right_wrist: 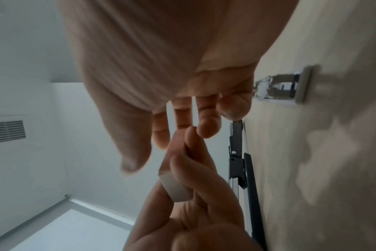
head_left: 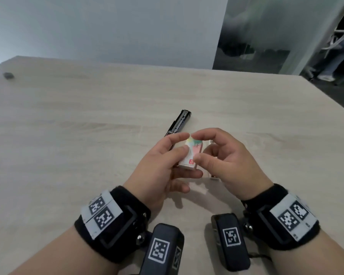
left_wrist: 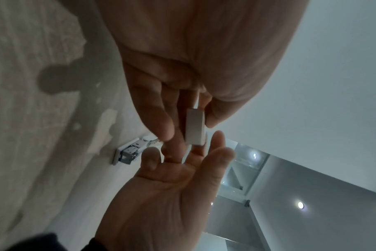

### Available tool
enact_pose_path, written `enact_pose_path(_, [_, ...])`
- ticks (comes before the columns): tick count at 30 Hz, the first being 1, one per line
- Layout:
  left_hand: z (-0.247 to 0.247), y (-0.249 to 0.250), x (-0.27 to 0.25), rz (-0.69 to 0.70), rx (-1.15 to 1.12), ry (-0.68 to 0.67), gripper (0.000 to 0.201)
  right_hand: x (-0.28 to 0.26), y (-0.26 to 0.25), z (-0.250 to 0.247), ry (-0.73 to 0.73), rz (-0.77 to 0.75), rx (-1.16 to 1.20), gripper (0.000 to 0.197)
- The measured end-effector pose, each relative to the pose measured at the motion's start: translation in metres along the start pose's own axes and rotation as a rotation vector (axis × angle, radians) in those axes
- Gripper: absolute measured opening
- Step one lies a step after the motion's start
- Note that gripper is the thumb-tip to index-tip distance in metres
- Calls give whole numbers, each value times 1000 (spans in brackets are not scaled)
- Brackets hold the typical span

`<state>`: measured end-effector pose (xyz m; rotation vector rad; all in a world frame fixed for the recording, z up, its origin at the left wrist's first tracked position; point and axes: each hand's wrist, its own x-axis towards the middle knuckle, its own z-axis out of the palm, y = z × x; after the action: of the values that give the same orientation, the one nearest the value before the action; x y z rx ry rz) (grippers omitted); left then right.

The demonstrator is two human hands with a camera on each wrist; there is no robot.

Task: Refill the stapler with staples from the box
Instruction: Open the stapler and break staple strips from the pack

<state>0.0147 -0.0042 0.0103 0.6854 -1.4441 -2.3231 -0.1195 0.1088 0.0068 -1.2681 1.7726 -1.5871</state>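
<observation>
1. One pale wood-grain counter (head_left: 87,116) carries everything.
2. Left hand (head_left: 159,165) grips the box (head_left: 191,155) between thumb and curled fingers, lifted just above the counter's near middle.
3. Right hand (head_left: 224,159) pinches the box's right side with thumb and forefinger.
4. Opened black stapler (head_left: 179,122) lies flat just beyond the hands, partly hidden.
5. Small dark object (head_left: 8,75) sits far left.
</observation>
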Motion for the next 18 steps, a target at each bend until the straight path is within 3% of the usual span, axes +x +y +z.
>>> enact_pose_path(2, [1,-3,1,23,66,18,21,-2,2,0,37,-6,23,24])
enact_pose_path(8, [3,-7,2,1,136,2,23,1,7,2,76,48,104,26])
enact_pose_path(13, [4,-2,-3,-35,109,-19,11,-2,7,1,95,47,100,22])
enact_pose_path(18, [1,5,-2,41,20,59,13,-6,4,0,107,51,58,15])
